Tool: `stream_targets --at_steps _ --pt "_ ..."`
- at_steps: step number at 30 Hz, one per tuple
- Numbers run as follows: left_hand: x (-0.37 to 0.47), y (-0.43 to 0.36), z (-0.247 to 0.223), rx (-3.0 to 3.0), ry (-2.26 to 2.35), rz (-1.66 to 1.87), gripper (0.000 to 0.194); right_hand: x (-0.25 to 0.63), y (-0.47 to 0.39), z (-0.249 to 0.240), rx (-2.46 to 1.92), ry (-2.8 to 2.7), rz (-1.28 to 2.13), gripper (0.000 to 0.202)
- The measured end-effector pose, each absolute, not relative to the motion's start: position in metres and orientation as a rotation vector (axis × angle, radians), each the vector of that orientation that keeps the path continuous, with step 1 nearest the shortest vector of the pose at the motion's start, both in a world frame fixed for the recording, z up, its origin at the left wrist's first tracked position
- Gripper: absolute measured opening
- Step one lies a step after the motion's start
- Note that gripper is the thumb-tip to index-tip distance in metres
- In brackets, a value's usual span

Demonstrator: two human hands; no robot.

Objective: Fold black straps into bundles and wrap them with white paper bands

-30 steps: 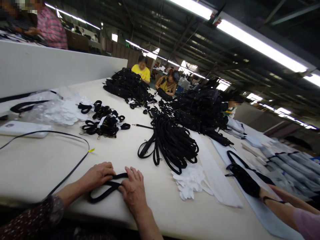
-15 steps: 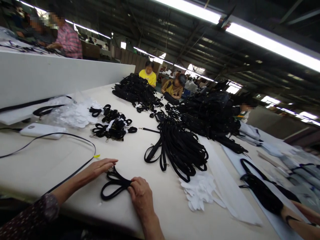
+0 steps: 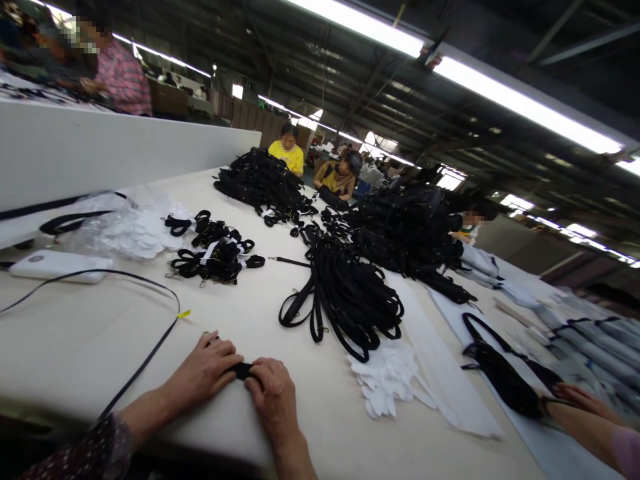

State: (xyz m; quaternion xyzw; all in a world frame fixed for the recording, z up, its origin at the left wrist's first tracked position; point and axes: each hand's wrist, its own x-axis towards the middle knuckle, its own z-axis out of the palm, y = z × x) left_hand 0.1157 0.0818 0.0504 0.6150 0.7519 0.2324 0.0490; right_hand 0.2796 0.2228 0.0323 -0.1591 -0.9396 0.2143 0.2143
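A folded black strap (image 3: 243,371) lies on the pale table between my hands, with only a short piece of it showing. My left hand (image 3: 207,365) is closed over its left end, fingers curled down. On the other end presses my right hand (image 3: 274,395), also closed around the strap. Past my hands lies a cluster of folded black straps with white paper bands (image 3: 215,253). To its right spreads a heap of long black straps (image 3: 350,293) with metal clips. White paper pieces (image 3: 387,379) sit nearer, right of my right hand.
A thin black cord (image 3: 150,370) with a yellow tag runs left of my left hand, near a white power bank (image 3: 60,265). Black bags (image 3: 410,227) are piled at the back. At right a co-worker's hands (image 3: 575,407) hold a black bag (image 3: 505,380).
My left hand, flat beside the strap's loops before, has closed over them. The loops are now gathered under my hands. The co-worker's hands have shifted on the bag at right.
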Motion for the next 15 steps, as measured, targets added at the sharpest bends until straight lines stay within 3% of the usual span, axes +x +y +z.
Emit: stream_targets --at_steps 4,10,15 --pt "0.114 0.08 0.027 1.98 2.334 0.73 0.03 0.281 0.221 0.028 -0.525 -2.573 0.625 0.038" --pt "0.11 0.064 -0.027 2.177 2.439 0.704 0.061 0.28 0.212 0.016 -0.436 -2.669 0.414 0.027" --pt "0.109 0.069 -0.031 2.083 2.467 0.7 0.062 0.276 0.214 0.011 -0.473 -2.699 0.266 0.02"
